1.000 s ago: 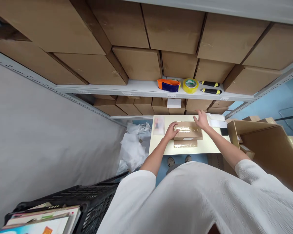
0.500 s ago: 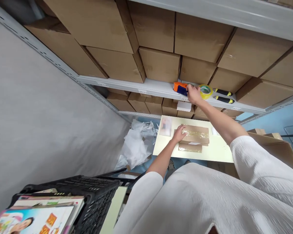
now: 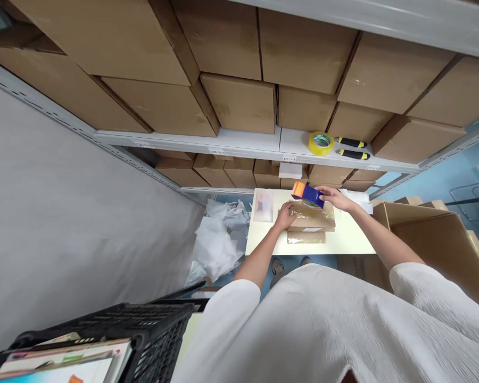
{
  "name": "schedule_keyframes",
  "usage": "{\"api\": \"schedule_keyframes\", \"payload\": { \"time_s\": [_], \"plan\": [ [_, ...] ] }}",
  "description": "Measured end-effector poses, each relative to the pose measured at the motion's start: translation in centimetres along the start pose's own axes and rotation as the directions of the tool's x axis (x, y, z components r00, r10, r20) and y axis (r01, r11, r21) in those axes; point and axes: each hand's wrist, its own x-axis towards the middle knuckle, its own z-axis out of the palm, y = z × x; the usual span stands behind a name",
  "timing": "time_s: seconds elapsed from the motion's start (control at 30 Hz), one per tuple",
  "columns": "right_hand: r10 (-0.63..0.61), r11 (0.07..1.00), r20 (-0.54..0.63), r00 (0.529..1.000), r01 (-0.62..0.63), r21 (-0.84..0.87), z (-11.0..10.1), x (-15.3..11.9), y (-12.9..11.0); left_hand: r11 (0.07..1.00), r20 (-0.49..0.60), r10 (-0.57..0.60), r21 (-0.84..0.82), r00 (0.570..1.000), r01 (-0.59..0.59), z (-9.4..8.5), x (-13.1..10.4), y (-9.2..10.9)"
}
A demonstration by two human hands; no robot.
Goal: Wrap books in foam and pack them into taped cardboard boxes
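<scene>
My right hand (image 3: 332, 197) is closed on a blue and orange tape dispenser (image 3: 309, 194), held just above a small cardboard box (image 3: 312, 219). The box has shiny tape across its top and lies on a pale yellow table (image 3: 349, 239). At the box's left end rests my left hand (image 3: 285, 215), its fingers curved and touching the edge. Nearer to me, a flat taped cardboard piece (image 3: 306, 238) shows from under the box.
A shelf (image 3: 247, 139) with large cartons runs across the front; a yellow tape roll (image 3: 320, 143) and two cutters (image 3: 353, 154) lie on it. An open carton (image 3: 427, 239) stands right, a black crate (image 3: 159, 330) lower left, and white paper (image 3: 215, 239) on the floor.
My right hand has lifted the tape dispenser off the shelf and brought it down over the box. My left hand stays at the box's left end. The view has shifted slightly.
</scene>
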Motion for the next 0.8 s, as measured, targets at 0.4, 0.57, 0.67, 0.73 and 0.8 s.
{"api": "schedule_keyframes", "payload": {
  "time_s": [0.4, 0.57, 0.67, 0.73, 0.8],
  "plan": [
    [0.236, 0.967, -0.058, 0.970, -0.228, 0.117, 0.0, -3.9, 7.0, 0.978, -0.145, -0.208, -0.062, 0.967, 0.201, -1.1, -0.1, 1.4],
    [0.231, 0.968, -0.049, 0.972, -0.225, 0.111, -0.1, -4.2, 7.2, 0.920, -0.041, -0.347, -0.209, 0.937, 0.332, -1.3, 0.1, 4.7],
    [0.212, 0.971, -0.039, 0.976, -0.206, 0.120, -0.1, -4.2, 7.2, 0.870, 0.080, -0.404, -0.273, 0.911, 0.410, -0.6, 0.2, 6.5],
    [0.201, 0.974, -0.028, 0.979, -0.197, 0.108, -0.2, -4.1, 7.2, 0.873, 0.091, -0.391, -0.279, 0.916, 0.400, -0.1, 0.2, 7.4],
    [0.187, 0.978, -0.012, 0.982, -0.185, 0.094, -0.2, -4.0, 7.4, 0.884, 0.083, -0.367, -0.279, 0.926, 0.376, 0.1, 0.1, 8.1]
  ]
}}
